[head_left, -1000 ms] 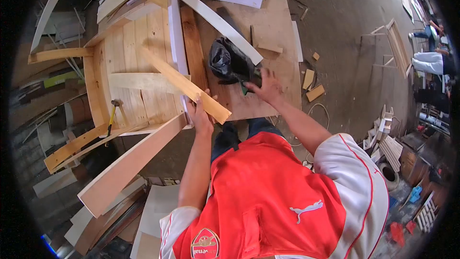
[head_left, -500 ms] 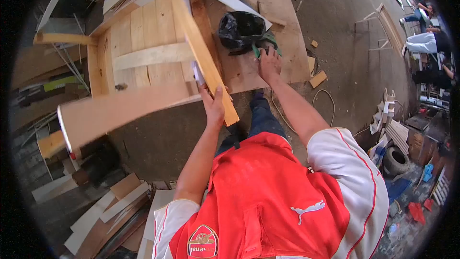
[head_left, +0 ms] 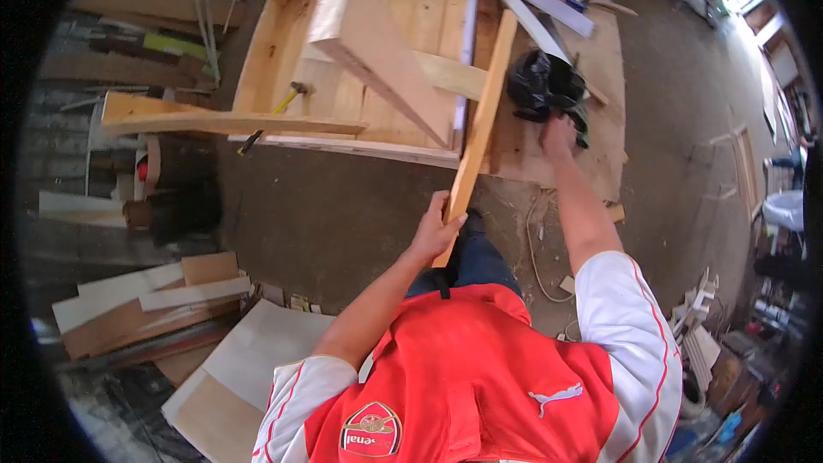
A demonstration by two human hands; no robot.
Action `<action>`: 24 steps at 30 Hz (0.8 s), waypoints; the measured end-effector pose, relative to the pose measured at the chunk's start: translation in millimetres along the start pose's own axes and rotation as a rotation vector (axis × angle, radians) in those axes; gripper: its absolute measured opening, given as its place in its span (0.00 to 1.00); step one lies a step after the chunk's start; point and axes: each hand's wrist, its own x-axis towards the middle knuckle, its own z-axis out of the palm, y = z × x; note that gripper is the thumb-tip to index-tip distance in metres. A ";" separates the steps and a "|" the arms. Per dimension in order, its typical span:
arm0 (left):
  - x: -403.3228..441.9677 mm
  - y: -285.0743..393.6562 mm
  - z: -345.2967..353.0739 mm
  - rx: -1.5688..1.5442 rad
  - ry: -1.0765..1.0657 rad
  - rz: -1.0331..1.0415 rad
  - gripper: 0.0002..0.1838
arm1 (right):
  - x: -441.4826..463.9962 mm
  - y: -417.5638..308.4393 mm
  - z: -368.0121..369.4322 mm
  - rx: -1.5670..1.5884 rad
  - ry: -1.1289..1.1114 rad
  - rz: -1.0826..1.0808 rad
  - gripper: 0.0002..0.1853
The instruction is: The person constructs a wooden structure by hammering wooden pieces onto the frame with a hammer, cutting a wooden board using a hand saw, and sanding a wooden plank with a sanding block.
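My left hand (head_left: 435, 227) is wrapped round the lower part of a long wooden strip (head_left: 482, 124), which slants up and to the right past the edge of a wooden frame (head_left: 334, 148). On the plywood board to the right, my right hand (head_left: 559, 133) reaches to the near side of a black plastic bag (head_left: 530, 86). Its fingers are partly hidden beside the bag and a dark green item (head_left: 583, 127), so what they hold cannot be made out.
A wide board (head_left: 377, 56) stands up from the frame. A yellow-handled hammer (head_left: 285, 103) lies at the frame's left. Offcuts (head_left: 150, 304) are stacked on the floor at lower left, and a cable (head_left: 533, 261) lies near my legs.
The view has shifted, so the frame and bag appear farther right. The strip in my left hand now tilts the other way, its top to the right, and is held lower and off the frame's corner.
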 end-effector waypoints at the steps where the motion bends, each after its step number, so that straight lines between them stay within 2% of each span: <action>1: -2.5 -0.1 -0.7 -0.003 0.004 0.023 0.25 | 2.6 8.9 11.4 -0.010 0.066 -0.047 0.32; 2: -4.1 -1.9 -0.2 -0.029 -0.007 -0.032 0.25 | 1.8 15.8 13.9 -0.006 0.095 -0.103 0.30; 4: -4.9 -3.0 0.3 0.005 0.022 0.052 0.25 | -0.7 23.5 3.4 0.001 0.165 -0.206 0.28; 7: -7.4 12.7 -3.0 -0.027 0.023 -0.011 0.25 | -3.7 29.8 -28.1 0.378 0.109 -0.244 0.23; 10: -3.2 7.2 -6.4 -0.049 0.012 -0.028 0.25 | 13.8 38.4 -39.6 0.986 0.212 -0.243 0.18; 11: -3.7 6.3 -6.7 -0.078 0.003 -0.059 0.25 | 14.2 42.9 -46.3 1.388 0.097 -0.070 0.18; 15: -13.0 38.7 -13.2 -0.164 -0.045 -0.148 0.25 | -5.6 38.8 -112.0 1.880 0.106 -0.085 0.19; 22: -40.1 40.1 -40.2 -0.084 -0.107 -0.009 0.26 | -119.9 18.7 -185.7 1.592 0.184 -0.205 0.24; 24: -55.7 41.6 -57.6 -0.090 -0.166 -0.086 0.27 | -155.3 17.4 -192.7 1.396 0.227 -0.267 0.26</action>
